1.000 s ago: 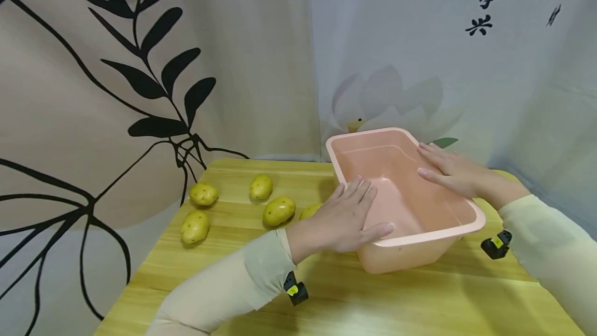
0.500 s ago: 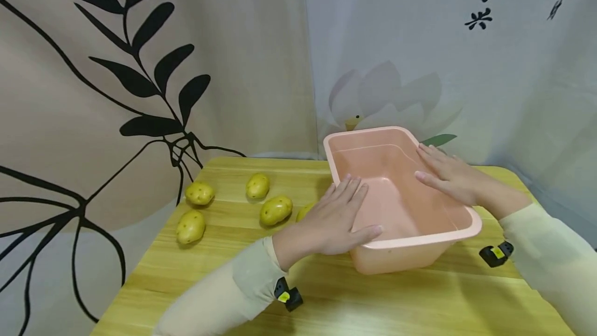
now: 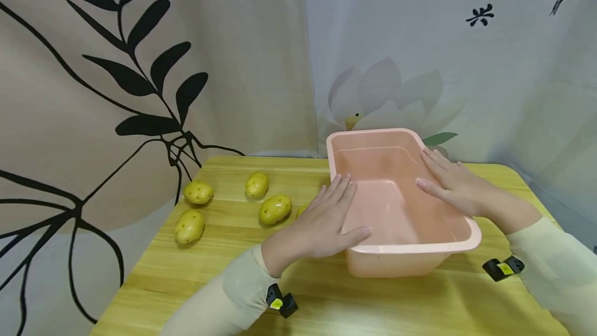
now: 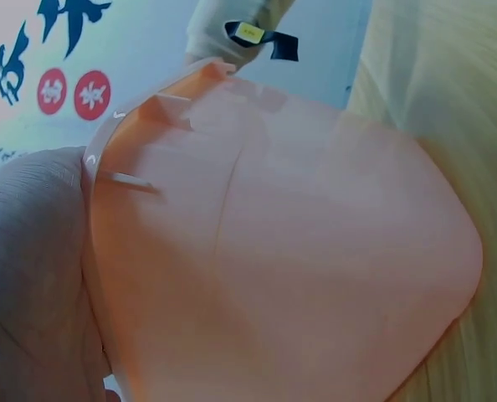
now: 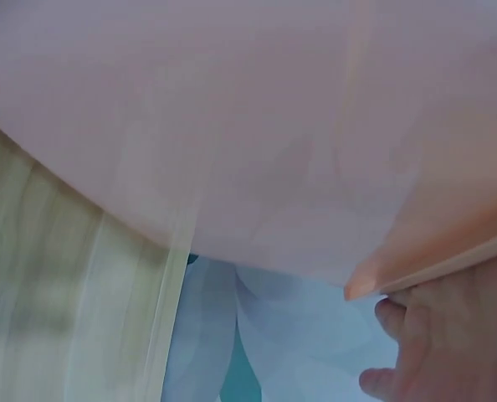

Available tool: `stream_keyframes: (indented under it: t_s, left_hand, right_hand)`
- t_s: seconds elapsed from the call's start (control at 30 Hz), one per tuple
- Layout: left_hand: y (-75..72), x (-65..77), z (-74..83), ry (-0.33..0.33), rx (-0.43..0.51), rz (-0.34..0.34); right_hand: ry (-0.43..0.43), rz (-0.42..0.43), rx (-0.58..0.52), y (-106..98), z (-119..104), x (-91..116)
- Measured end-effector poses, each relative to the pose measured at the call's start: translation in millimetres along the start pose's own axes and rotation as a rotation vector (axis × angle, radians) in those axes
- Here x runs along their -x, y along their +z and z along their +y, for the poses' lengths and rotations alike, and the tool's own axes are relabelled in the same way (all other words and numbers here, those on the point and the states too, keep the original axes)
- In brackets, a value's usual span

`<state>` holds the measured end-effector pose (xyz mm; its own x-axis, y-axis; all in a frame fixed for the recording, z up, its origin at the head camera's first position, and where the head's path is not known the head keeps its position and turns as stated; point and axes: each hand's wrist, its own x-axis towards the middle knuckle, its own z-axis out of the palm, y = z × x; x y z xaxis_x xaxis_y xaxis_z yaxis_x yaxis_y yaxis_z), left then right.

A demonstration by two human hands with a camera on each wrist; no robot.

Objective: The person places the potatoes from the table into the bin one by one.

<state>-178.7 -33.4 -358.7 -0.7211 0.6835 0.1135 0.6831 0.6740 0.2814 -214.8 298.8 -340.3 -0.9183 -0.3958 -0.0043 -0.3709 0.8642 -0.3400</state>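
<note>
On the table — basin: pink basin (image 3: 406, 253) sits on the right half of the yellow wooden table (image 3: 373, 305), near end toward you, far end close to the curtain. It holds nothing that shows.
Rim: thin lip runs all round; your wrist views show it as a narrow ledge standing out from the wall (image 4: 98, 159).
Left hand: your left hand (image 3: 322, 224) lies flat over the near-left rim, fingers straight and together, thumb stretched along the near edge. Not curled under the lip as far as the head view shows.
Right hand: your right hand (image 3: 450, 183) rests on the right rim, fingers straight, pointing to the far end, thumb inside the wall. The right wrist view (image 5: 449, 335) shows fingertips just below the lip, so a partial hook is possible; you cannot tell more.
Judgement, grip: flat palms steer a slide well enough; for a lift, you likely want fingers tucked under the lip on both sides.
Judgement, balance: your hands sit at unlike points along the basin, so press evenly or it may yaw.
Potatoes: four potatoes (image 3: 275, 208) lie loose to the left, a fifth (image 3: 302, 210) half hidden just beside your left hand. Watch your left wrist; a sweep leftward could knock it.
Curtain: printed curtain (image 3: 140, 66) hangs behind the far rim; keep the basin off it.
</note>
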Motion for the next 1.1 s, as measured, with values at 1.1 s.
stream_keyframes:
  t_s: [1.1]
  left_hand:
    - [-2.7,20.3,-5.3,0.07,0.025,0.003]
  right_hand:
    - [0.023,0.033,-0.008,8.4,-24.3,37.4]
